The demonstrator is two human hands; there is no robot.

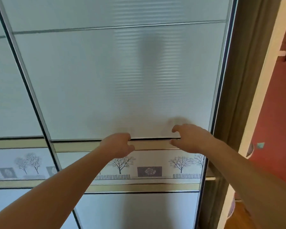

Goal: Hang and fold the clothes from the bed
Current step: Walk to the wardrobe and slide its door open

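You are standing right in front of a tall sliding wardrobe door of frosted grey glass (106,80), looking up at it. No clothes and no bed show here, so I cannot tell you where the clothes are. They must be somewhere out of sight.

Your left hand (118,145) is curled, with its fingertips hooked on the thin dark groove (149,139) that runs across the door. Your right hand (191,138) is loose and open, fingers bent, touching or almost touching the glass just above the same groove. It holds nothing. Neither hand carries any clothes.

I think you are at the step of moving the door, either to open the wardrobe or to close it. I cannot tell which. The next move needs a sideways push or pull with both hands together. The door's right edge is close to the dark wooden frame (241,80), so it looks nearly shut and it would slide to your left to open.

Now the count. Two hands. Two glass doors: this one and a second frosted glass door (10,96) on the left. Each has one band of little tree pictures (149,169). One red wall (274,113) is on the right.
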